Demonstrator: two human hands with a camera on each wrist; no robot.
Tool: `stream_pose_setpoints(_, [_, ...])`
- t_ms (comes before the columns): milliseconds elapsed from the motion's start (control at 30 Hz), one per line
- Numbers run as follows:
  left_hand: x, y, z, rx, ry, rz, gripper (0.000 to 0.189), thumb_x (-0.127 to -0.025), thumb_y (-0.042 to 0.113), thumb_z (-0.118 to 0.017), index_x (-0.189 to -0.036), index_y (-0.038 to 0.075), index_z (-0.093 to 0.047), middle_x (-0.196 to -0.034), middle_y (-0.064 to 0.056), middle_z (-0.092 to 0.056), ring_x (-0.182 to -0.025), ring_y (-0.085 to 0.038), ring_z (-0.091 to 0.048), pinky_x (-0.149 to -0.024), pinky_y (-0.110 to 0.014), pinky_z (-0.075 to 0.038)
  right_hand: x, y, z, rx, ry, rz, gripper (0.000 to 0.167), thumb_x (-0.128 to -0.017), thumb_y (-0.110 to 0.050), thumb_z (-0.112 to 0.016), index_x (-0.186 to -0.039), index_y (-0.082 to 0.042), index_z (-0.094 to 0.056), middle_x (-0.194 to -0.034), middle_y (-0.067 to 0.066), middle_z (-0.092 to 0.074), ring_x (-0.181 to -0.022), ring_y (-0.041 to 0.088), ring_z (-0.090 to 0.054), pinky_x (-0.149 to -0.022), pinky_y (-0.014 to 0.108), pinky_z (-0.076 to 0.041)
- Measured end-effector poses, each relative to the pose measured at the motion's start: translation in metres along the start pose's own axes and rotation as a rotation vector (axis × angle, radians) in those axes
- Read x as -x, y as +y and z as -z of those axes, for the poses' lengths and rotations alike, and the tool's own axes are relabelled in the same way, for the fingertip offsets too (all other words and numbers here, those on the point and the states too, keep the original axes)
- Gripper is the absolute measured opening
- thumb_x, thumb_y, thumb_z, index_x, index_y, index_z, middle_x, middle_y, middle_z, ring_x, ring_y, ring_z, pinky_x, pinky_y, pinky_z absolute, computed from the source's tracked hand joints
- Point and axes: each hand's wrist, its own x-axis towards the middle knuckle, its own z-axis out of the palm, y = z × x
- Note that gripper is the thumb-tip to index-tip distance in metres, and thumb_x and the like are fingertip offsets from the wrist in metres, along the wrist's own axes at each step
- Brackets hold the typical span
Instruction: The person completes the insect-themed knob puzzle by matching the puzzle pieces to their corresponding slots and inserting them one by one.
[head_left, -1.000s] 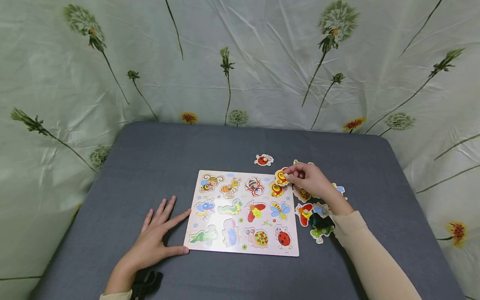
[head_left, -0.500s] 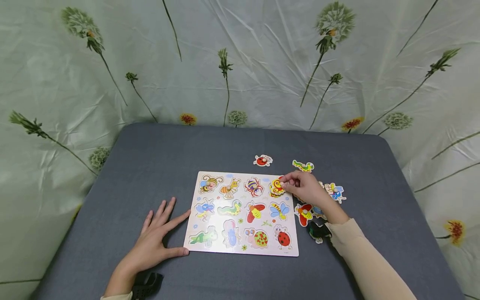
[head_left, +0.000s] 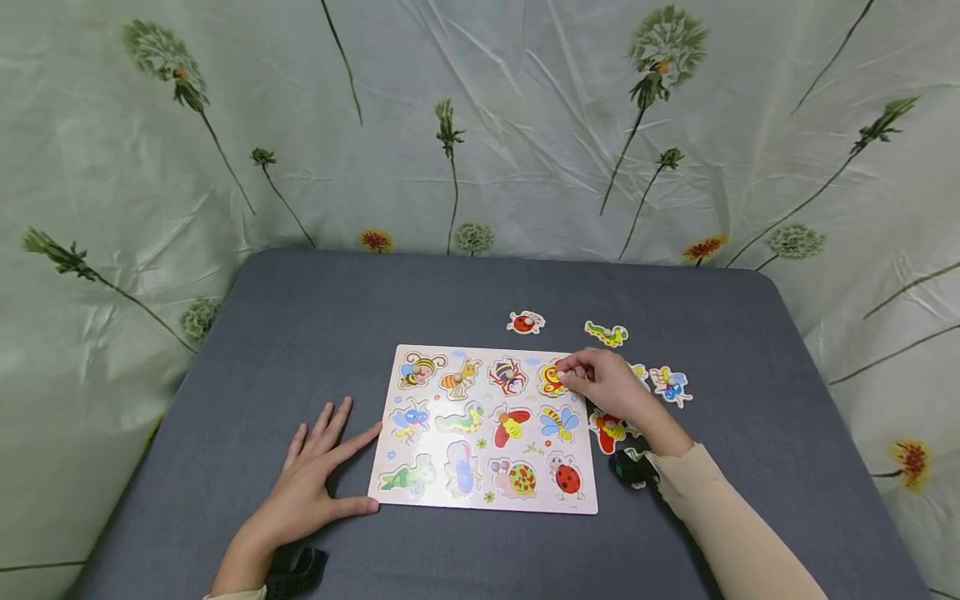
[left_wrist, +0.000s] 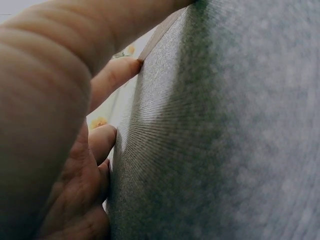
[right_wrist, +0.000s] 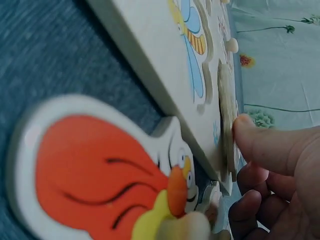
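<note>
My right hand (head_left: 611,387) pinches the yellow and red butterfly puzzle piece (head_left: 550,379) over the top right recess of the pale pink puzzle board (head_left: 525,504). In the right wrist view, the thumb and fingers of the right hand (right_wrist: 280,170) meet at the piece's edge (right_wrist: 228,115), which stands proud of the board. Fingers spread, my left hand (head_left: 311,475) rests on the table, its thumb and index fingertips at the board's left edge. The left wrist view shows the left hand (left_wrist: 45,100) flat beside the board's edge (left_wrist: 160,37).
Knobbed bee (head_left: 420,372), ant-like (head_left: 459,379) and spider (head_left: 508,375) pieces sit in the top row. Loose on the table lie ladybug (head_left: 523,322), caterpillar (head_left: 607,334), blue bug (head_left: 671,383) and red-winged bug (head_left: 604,429) pieces. More pieces are partly hidden by my right arm.
My right hand has brought the butterfly piece down and slightly left, from above the board's top right corner onto its recess. The left hand stays put.
</note>
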Motion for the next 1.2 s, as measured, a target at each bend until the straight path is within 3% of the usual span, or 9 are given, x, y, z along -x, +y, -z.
stream_pose_setpoints(1200, [-0.0006, -0.0010, 0.0001, -0.011, -0.001, 0.002, 0.102, -0.073, 0.065, -0.091, -0.162, 0.040, -0.048, -0.183, -0.012, -0.011, -0.169, -0.043, 0.000, -0.129, -0.072, 0.006, -0.0016, -0.0033, -0.0028, 0.044, 0.020, -0.022, 0.012, -0.099, -0.016, -0.079, -0.106, -0.008, -0.082, -0.085, 0.003, -0.060, -0.069, 0.015, -0.048, -0.061, 0.024, -0.036])
